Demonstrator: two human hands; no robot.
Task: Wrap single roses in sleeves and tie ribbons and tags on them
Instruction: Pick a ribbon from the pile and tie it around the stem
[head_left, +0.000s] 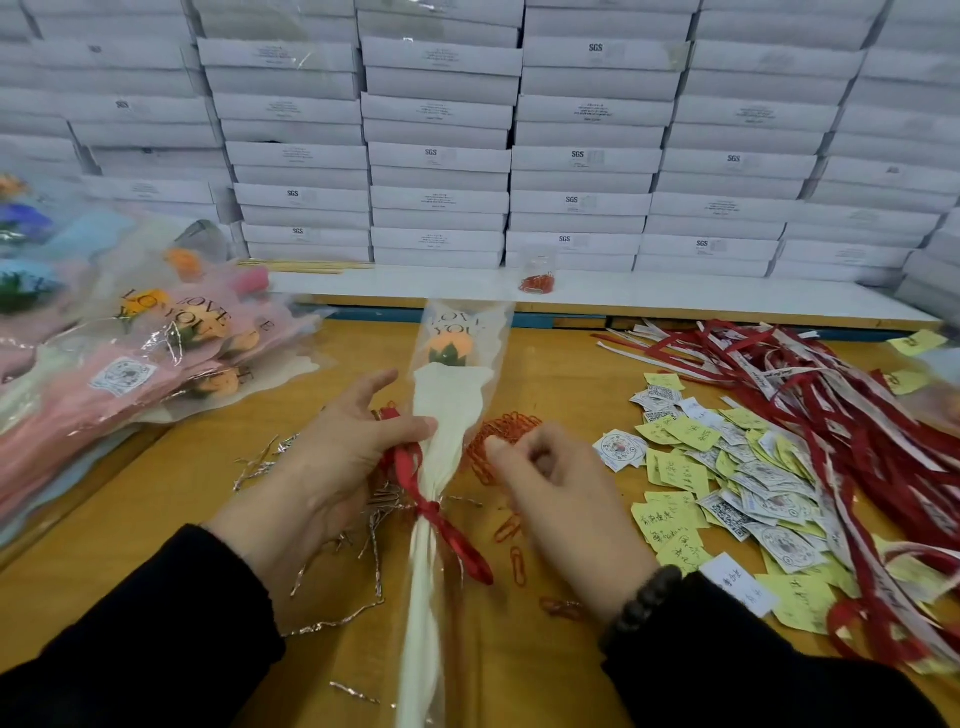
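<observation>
Stacked white boxes (587, 156), paper clips (506, 434)

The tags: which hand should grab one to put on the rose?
Probably the right hand: it hovers over the paper clips, right beside the tags. The left hand is busy holding the rose by its sleeve.

Left hand (343, 457) is seen back-up, thumb extended rightward, fingers spread and curled. Right hand (550, 488) is held knuckles-up, fingertips pinched together at the thumb. Both forearms are covered by black sleeves; a dark bead bracelet is worn on the right wrist.
</observation>
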